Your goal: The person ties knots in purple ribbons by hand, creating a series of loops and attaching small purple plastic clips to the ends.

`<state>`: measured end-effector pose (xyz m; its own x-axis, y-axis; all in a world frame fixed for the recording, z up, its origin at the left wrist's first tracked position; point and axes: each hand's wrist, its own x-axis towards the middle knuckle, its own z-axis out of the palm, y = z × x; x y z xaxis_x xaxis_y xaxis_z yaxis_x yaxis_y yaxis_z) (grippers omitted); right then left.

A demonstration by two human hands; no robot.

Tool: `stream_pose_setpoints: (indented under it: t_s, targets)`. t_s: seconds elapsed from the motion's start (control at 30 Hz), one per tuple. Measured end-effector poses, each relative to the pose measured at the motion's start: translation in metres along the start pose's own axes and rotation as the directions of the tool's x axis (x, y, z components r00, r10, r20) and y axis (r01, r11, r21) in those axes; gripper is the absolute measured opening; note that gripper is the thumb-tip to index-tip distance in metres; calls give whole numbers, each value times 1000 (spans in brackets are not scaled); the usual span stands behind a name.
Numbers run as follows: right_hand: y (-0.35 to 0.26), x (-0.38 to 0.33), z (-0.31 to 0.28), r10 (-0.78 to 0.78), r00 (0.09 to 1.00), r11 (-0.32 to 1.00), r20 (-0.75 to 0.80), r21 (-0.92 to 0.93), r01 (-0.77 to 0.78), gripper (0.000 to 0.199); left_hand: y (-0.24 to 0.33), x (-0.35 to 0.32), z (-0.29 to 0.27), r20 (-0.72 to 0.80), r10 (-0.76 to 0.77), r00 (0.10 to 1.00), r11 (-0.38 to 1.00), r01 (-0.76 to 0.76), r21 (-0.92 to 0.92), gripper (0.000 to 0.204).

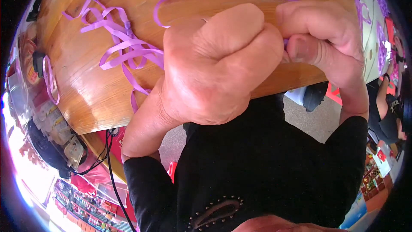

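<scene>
My left hand (219,64) is closed in a fist above the wooden table, near the middle of the view. Purple ribbon (118,30) runs out from under it to the left and lies there in tangled loops with a knot. A longer strand curves across the tabletop beyond the fist. Touching or almost touching the left fist, my right hand (326,34) pinches with thumb and bent fingers. A small bit of purple shows between the two hands, at the right thumb tip. Most of the ribbon within the fingers is hidden.
The wooden table (77,99) ends just in front of my body. Another ribbon loop (50,81) hangs at its left edge, near clear bags of items. Black cables (109,163) drop at the lower left. More purple ribbon (381,51) lies on a pale surface at right, beside another person (384,116).
</scene>
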<state>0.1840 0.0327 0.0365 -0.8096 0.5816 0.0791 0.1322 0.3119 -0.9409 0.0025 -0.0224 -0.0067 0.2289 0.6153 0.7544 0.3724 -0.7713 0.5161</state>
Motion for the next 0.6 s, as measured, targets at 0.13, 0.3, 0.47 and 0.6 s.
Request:
stream_pose_setpoints:
  t_s: [0.13, 0.3, 0.47, 0.6]
  targets:
    - [1, -6, -3, 194, 980, 963, 40, 182, -198, 35, 10, 2, -18, 181, -151, 972, 982, 126, 143, 26]
    - [2, 8, -2, 328, 945, 902, -11, 301, -310, 33, 8, 0, -11, 61, -522, 851, 852, 524, -13, 14]
    - [-13, 11, -30, 369, 928, 874, -56, 360, -326, 26, 9, 10, -9, 155, -713, 683, 573, 696, -433, 13]
    - [-11, 5, -48, 396, 915, 876, -78, 330, -351, 25, 7, 7, -10, 187, -724, 664, 524, 706, -476, 14]
